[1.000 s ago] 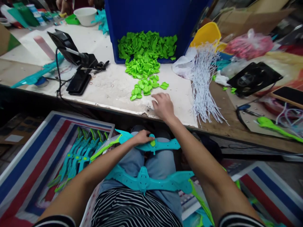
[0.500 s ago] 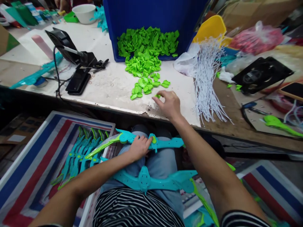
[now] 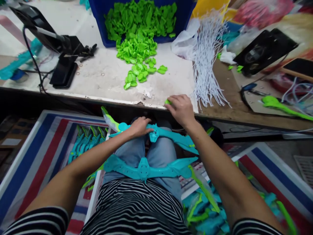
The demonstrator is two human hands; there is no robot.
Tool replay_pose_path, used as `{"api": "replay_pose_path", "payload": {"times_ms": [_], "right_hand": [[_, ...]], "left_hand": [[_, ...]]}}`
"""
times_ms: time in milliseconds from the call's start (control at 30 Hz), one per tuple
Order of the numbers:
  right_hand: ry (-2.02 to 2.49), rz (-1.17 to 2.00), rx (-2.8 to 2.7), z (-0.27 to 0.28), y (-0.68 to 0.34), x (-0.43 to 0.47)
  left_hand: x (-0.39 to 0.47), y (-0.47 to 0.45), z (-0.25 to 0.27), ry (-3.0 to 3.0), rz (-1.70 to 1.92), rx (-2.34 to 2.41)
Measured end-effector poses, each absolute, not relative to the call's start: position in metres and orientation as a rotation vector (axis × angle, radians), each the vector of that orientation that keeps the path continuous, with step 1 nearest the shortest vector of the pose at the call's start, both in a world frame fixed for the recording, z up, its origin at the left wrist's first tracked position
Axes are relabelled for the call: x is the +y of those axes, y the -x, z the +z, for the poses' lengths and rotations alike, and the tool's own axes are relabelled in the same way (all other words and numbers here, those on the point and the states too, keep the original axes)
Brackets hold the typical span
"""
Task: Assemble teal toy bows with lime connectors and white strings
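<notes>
My left hand grips a long teal plastic piece above my knees. This piece has a square socket at its middle and a lime-green arm on its left end. Between the fingertips of my right hand, at the table's front edge, is a small lime-green plastic clip. Across my lap lies a second teal plastic piece, with a green arm on its right end; neither hand touches it. Loose green clips are heaped on the table beyond my hands.
A blue bin holds more green clips. White strings hang over the table edge. A phone and black stand are on the left. Striped-lined crates flank my legs, both containing teal and green pieces.
The held teal piece has been turned, so its middle shows a socket instead of a green clip. My right hand has moved right along the table edge with its clip. The view has tilted down.
</notes>
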State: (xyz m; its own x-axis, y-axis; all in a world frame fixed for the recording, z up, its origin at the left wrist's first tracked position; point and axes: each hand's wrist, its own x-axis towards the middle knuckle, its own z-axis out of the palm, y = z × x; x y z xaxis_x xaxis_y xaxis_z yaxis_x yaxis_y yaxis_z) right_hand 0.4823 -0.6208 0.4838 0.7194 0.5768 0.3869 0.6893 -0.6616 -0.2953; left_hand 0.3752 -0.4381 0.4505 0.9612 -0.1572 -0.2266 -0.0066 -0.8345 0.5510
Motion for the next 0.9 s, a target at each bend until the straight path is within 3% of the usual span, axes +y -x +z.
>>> {"api": "replay_pose_path", "payload": {"times_ms": [100,300,400,633,900], "right_hand": [[2.307,-0.378,-0.960,0.486,-0.433,-0.630],[2.086,0.015,-1.243,0.454,-0.277,-0.649],[2.128,0.091,-1.224,0.432,-0.235,-0.650],[2.140,0.065,-1.128,0.411,-0.224,-0.642],[2.261,0.235,-0.744,0.410,-0.222,-0.634]], "left_hand": [[-0.441,-0.337,0.457,-2.460,-0.220,-0.100],[-0.439,-0.264,0.445,-1.805,-0.890,0.142],[-0.441,-0.252,0.429,-1.552,-1.037,0.326],[-0.443,-0.248,0.421,-1.292,-0.980,0.414],[-0.435,-0.243,0.425,-1.454,-0.926,0.057]]}}
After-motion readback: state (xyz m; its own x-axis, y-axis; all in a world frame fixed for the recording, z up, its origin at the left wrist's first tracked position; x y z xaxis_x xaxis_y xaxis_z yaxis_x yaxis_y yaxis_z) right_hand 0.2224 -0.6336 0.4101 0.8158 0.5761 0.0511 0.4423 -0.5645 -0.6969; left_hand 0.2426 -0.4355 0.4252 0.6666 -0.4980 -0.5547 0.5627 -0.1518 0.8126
